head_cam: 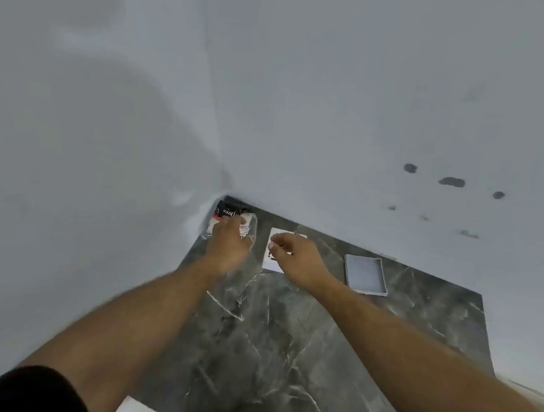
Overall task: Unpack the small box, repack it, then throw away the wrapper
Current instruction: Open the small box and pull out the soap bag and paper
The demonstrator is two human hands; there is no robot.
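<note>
My left hand rests on a clear plastic wrapper with black and white print, in the far corner of the dark marble counter. My right hand hovers over a white printed card or box part, its thumb and fingers pinched close; whether it grips the card is unclear. An open white box tray lies flat to the right, apart from both hands.
White walls meet at the corner just behind the wrapper. The right wall carries a few dark marks. The counter's right edge runs down past the tray.
</note>
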